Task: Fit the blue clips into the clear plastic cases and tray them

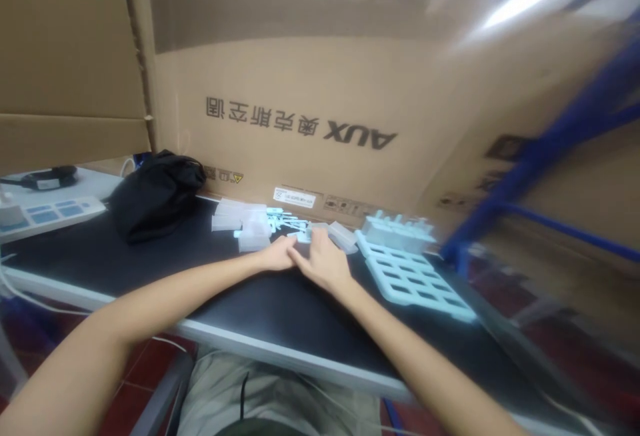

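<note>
My left hand [280, 254] and my right hand [326, 261] meet over the middle of the black tabletop, fingers bent and close together. A small light-blue plastic piece [302, 237] shows just beyond the fingertips; whether either hand grips it is hidden. Left of the hands lie several frosted, translucent plastic boxes [254, 229] in a loose pile. Light-blue thin plastic parts [287, 218] with narrow stems spread out beside them. Another translucent box [343, 237] lies just right of my right hand. Farther right is a light-blue slotted rack [415, 277], with light-blue upright pieces [397, 231] at its far end.
A black cloth bag [157, 196] sits on the table [240, 316] at the left. Beyond it are a white power strip [55, 215] and a black adapter [50, 178]. A large cardboard box [300, 76] walls off the back. Blue metal framing [540, 156] rises at the right.
</note>
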`<act>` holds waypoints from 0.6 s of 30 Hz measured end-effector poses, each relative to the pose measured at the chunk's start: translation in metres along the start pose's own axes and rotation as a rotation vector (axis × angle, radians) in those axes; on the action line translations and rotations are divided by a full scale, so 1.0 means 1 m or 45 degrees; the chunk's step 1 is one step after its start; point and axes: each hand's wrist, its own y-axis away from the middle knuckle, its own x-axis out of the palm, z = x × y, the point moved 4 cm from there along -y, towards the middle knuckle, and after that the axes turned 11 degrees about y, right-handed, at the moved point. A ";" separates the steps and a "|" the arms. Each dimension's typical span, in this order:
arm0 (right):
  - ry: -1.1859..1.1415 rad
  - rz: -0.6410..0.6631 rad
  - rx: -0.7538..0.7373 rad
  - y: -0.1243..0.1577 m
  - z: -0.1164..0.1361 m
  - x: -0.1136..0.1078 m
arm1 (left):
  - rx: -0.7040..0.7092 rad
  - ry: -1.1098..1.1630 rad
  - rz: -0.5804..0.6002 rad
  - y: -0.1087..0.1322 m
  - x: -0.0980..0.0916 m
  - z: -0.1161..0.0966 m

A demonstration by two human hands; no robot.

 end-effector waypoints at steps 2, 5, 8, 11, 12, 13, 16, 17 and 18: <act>0.021 0.058 0.072 0.006 0.001 0.010 | 0.042 -0.025 0.064 0.001 0.000 -0.001; -0.109 0.124 0.064 0.009 -0.003 0.019 | 0.073 -0.057 0.148 0.000 0.000 0.000; -0.167 0.056 0.037 0.009 -0.004 0.024 | 0.070 -0.084 0.164 -0.001 0.001 0.001; -0.133 -0.018 0.029 0.006 -0.008 0.017 | 0.091 -0.109 0.181 0.000 0.002 -0.002; -0.126 -0.058 0.053 0.003 -0.014 0.009 | 0.108 -0.114 0.214 0.002 0.003 -0.004; -0.128 -0.113 0.104 -0.001 -0.025 -0.002 | 0.126 -0.120 0.258 0.003 0.005 -0.005; -0.132 -0.362 0.433 -0.008 -0.091 -0.048 | 0.166 -0.169 0.380 0.009 0.010 -0.010; -0.114 -0.440 0.562 -0.006 -0.120 -0.061 | 0.173 -0.198 0.390 0.010 0.010 -0.010; -0.090 -0.501 0.676 -0.002 -0.151 -0.070 | 0.180 -0.228 0.387 0.011 0.010 -0.011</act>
